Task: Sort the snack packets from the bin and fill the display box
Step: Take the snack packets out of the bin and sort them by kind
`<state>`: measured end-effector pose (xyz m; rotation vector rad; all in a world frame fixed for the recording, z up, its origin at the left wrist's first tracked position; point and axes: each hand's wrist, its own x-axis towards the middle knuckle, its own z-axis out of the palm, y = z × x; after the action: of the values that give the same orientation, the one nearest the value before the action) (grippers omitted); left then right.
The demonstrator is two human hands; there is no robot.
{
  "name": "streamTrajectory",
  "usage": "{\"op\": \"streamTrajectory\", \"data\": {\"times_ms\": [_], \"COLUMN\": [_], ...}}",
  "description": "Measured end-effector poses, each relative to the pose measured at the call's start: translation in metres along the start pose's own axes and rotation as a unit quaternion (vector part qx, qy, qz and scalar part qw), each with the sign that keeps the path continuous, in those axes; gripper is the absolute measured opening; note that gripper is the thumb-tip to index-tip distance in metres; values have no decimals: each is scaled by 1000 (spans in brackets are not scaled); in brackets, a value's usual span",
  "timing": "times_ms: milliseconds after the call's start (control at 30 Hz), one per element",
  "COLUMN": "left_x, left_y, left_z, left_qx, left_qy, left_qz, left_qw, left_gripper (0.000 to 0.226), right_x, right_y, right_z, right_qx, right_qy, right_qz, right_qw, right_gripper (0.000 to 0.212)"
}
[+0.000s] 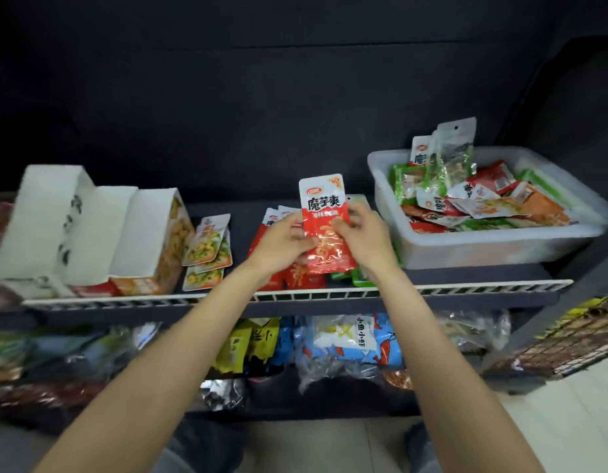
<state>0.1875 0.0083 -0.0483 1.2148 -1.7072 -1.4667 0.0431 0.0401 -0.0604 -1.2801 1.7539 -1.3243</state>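
Both hands hold one red-and-white snack packet (325, 227) upright above the dark shelf (241, 230), just left of the white plastic bin (493, 247). The left hand (283, 241) pinches the packet's left edge with thumb in front and fingers curled behind; the right hand (362, 233) pinches its right edge the same way, fingertips pressed on the red face.

Left of the bin and behind the held packet lies a pile of red packets (278, 268); at least three white tops show, though the exact number cannot be told. Two green packet corners (355, 277) peek out under the right wrist, next to the bin's near-left corner. Farther left of the bin sit three yellow-and-green packets (209, 250), overlapping one another. Farthest left from the bin stand display boxes (91, 240) with open white flaps; three flap panels show, and the rightmost box has an orange printed side.

The bin itself holds a loose heap of mixed packets (480, 196), red, green and orange, too many and too overlapped to count; two stand upright at its back-left corner.

Below the bin's shelf, a lower shelf holds larger bags (350, 339), among them one blue-and-white and one yellow
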Motion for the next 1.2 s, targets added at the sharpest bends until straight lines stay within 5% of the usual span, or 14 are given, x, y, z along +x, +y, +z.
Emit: {"op": "streamTrajectory", "data": {"times_ms": [167,267,333,467,533,667,833,1067,1200], "left_x": [8,13,15,12,11,14,47,138,172], "left_y": [-49,-62,-70,-57,-39,0,41,70,65], "left_z": [-42,-53,-54,-53,-53,-38,26,125,158], "left_qx": [138,261,397,574,584,449,228,375,550], "left_qy": [119,139,105,80,90,76,-32,-146,-213], "left_qz": [-33,-28,-34,-14,38,191,311,279,230], "left_qw": [983,955,911,815,806,870,922,872,774], "left_gripper": [48,56,58,49,44,29,33,41,53], "right_x": [7,15,15,5,2,4,40,95,104], "right_y": [12,21,25,16,5,-21,-14,49,58], "right_z": [57,81,89,81,62,0,-108,-186,-189], "right_qx": [-44,-220,-307,-306,-298,-278,-356,-474,-448], "right_qy": [-117,-120,-107,-108,-85,9,57,-122,-149], "right_qz": [75,24,-12,-60,-101,-183,-141,132,127], "right_qw": [989,968,946,944,945,943,922,862,872], "right_gripper": [51,50,41,26,23,19,21,56,62]}}
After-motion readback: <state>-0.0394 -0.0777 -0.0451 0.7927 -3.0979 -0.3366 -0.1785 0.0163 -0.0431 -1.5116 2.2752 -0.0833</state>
